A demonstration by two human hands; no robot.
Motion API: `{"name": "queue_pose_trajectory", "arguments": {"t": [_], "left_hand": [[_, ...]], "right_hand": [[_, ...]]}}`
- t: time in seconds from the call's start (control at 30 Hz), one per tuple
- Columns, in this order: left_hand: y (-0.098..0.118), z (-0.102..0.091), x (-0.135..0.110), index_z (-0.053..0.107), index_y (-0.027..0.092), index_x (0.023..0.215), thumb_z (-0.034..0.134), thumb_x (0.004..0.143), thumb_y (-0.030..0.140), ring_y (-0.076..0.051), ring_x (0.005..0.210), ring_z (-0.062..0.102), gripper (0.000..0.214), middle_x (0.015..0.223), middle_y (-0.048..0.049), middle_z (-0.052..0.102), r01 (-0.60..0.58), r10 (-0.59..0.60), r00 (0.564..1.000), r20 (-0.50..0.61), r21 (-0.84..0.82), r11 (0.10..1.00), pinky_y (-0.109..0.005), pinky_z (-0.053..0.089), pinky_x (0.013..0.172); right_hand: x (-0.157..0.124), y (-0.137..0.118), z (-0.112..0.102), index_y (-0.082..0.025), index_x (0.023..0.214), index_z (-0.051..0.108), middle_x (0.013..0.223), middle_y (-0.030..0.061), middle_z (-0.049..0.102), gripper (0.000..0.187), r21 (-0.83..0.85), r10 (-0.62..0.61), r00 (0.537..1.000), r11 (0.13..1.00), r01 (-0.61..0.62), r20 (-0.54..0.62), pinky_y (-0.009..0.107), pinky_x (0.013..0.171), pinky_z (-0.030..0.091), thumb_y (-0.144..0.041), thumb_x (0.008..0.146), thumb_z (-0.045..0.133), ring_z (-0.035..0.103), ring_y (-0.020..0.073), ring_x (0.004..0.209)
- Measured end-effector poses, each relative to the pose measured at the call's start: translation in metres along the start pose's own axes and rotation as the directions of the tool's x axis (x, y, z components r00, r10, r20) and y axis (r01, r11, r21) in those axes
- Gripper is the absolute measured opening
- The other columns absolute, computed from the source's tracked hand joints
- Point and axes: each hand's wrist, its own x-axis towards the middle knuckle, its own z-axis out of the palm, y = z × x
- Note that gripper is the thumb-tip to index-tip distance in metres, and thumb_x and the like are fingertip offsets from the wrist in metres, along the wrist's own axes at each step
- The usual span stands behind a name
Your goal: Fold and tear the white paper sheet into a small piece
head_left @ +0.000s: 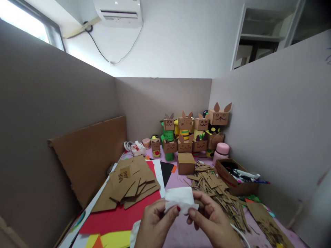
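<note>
Paper (180, 195), white and folded over on itself, looks to me next to weightless and limp, something like tissue, so I judge that it would crease or tear under a hard pull but hardly slip. I would take it by its side edges, thumb in front and fingertips behind, with the lightest squeeze, leaving the middle free. Through the head camera I see it held up over the worktop (181, 236), between the two hands and nearer than the small cardboard box (186, 164). At its left, the left hand (157, 222) pinches it, thumb laid across the near flap, the other fingers curled behind and mostly out of my sight. At its right, the right hand (208, 217) pinches the edge, thumb tip by the lower corner and forefinger higher along the side; how firmly either presses I cannot tell. The upper part stands clear above both thumbs.
</note>
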Motion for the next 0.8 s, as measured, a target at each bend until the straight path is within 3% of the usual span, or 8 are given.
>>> {"name": "queue_pose_trajectory", "arguments": {"t": [0.13, 0.2, 0.33, 0.37, 0.43, 0.53, 0.73, 0.8], "left_hand": [[-0.003, 0.004, -0.001, 0.068, 0.017, 0.064, 0.068, 0.071, 0.04, -0.013, 0.056, 0.048, 0.024, 0.058, 0.0012, 0.059, 0.019, -0.019, 0.999, -0.032, -0.014, 1.0, -0.024, 0.037, 0.054], [-0.004, 0.006, -0.001, 0.065, 0.019, 0.08, 0.07, 0.07, 0.038, -0.014, 0.06, 0.052, 0.022, 0.062, 0.0015, 0.064, 0.028, -0.036, 0.997, -0.063, -0.124, 0.992, -0.023, 0.038, 0.055], [-0.01, 0.006, 0.002, 0.037, 0.021, 0.13, 0.077, 0.065, 0.033, -0.015, 0.063, 0.058, 0.077, 0.064, 0.0028, 0.068, 0.08, -0.103, 0.993, -0.064, -0.29, 0.954, -0.024, 0.042, 0.059], [-0.012, 0.005, 0.003, 0.041, 0.02, 0.13, 0.078, 0.063, 0.034, -0.014, 0.062, 0.058, 0.078, 0.065, 0.0017, 0.068, 0.106, -0.121, 0.992, -0.033, -0.291, 0.951, -0.025, 0.043, 0.06], [-0.014, 0.002, 0.004, 0.064, 0.016, 0.104, 0.079, 0.06, 0.04, -0.014, 0.063, 0.058, 0.052, 0.068, -0.0012, 0.068, 0.139, -0.137, 0.99, 0.026, -0.265, 0.954, -0.025, 0.045, 0.062], [-0.011, 0.001, 0.002, 0.069, 0.015, 0.068, 0.075, 0.063, 0.042, -0.011, 0.056, 0.057, 0.029, 0.058, 0.0002, 0.064, 0.121, -0.111, 0.992, 0.057, -0.211, 0.97, -0.022, 0.043, 0.056], [0.0, 0.008, -0.005, 0.068, 0.017, 0.07, 0.07, 0.068, 0.039, -0.008, 0.041, 0.052, 0.022, 0.047, 0.0025, 0.062, 0.167, -0.163, 0.986, 0.039, -0.337, 0.927, -0.019, 0.037, 0.046], [0.0, 0.009, -0.006, 0.067, 0.017, 0.07, 0.071, 0.068, 0.037, -0.007, 0.039, 0.051, 0.02, 0.046, 0.0026, 0.062, 0.201, -0.19, 0.98, 0.067, -0.378, 0.904, -0.019, 0.036, 0.044]], "right_hand": [[0.001, -0.002, -0.001, -0.015, 0.081, 0.065, 0.059, 0.0011, 0.063, 0.038, 0.007, 0.013, 0.997, 1.0, -0.012, -0.071, 0.019, 0.044, 0.039, -0.048, 0.066, 0.078, 0.054, 0.012, 0.051], [0.0, -0.002, -0.001, -0.016, 0.073, 0.063, 0.053, -0.001, 0.059, 0.036, -0.011, 0.0, 0.992, 1.0, -0.001, -0.129, 0.019, 0.044, 0.038, -0.048, 0.065, 0.078, 0.052, 0.0109, 0.048], [-0.001, -0.002, -0.001, -0.016, 0.074, 0.066, 0.055, -0.0002, 0.06, 0.035, -0.053, -0.028, 0.991, 0.998, 0.021, -0.131, 0.019, 0.044, 0.038, -0.049, 0.067, 0.076, 0.051, 0.0115, 0.05], [-0.002, -0.002, -0.001, -0.016, 0.075, 0.067, 0.055, 0.0002, 0.06, 0.035, -0.061, -0.034, 0.993, 0.998, 0.027, -0.11, 0.019, 0.044, 0.038, -0.05, 0.068, 0.075, 0.051, 0.0115, 0.05], [-0.002, -0.003, -0.001, -0.017, 0.074, 0.068, 0.054, 0.0001, 0.059, 0.034, -0.065, -0.045, 0.996, 0.997, 0.04, -0.083, 0.019, 0.045, 0.037, -0.05, 0.07, 0.073, 0.05, 0.0111, 0.05], [-0.001, -0.003, -0.001, -0.017, 0.072, 0.069, 0.053, -0.0009, 0.058, 0.031, -0.005, -0.041, 0.996, 0.999, 0.041, -0.076, 0.018, 0.045, 0.037, -0.047, 0.069, 0.075, 0.05, 0.0099, 0.049], [-0.001, 0.0, 0.003, -0.02, 0.096, 0.066, 0.057, -0.003, 0.06, 0.045, 0.247, 0.005, 1.0, 0.969, -0.011, 0.023, 0.017, 0.043, 0.039, -0.045, 0.062, 0.082, 0.055, 0.0104, 0.048], [-0.002, 0.0, 0.005, -0.019, 0.094, 0.067, 0.057, -0.0026, 0.061, 0.045, 0.279, 0.007, 0.999, 0.96, -0.022, 0.053, 0.017, 0.043, 0.04, -0.041, 0.058, 0.085, 0.055, 0.0101, 0.048]]}}
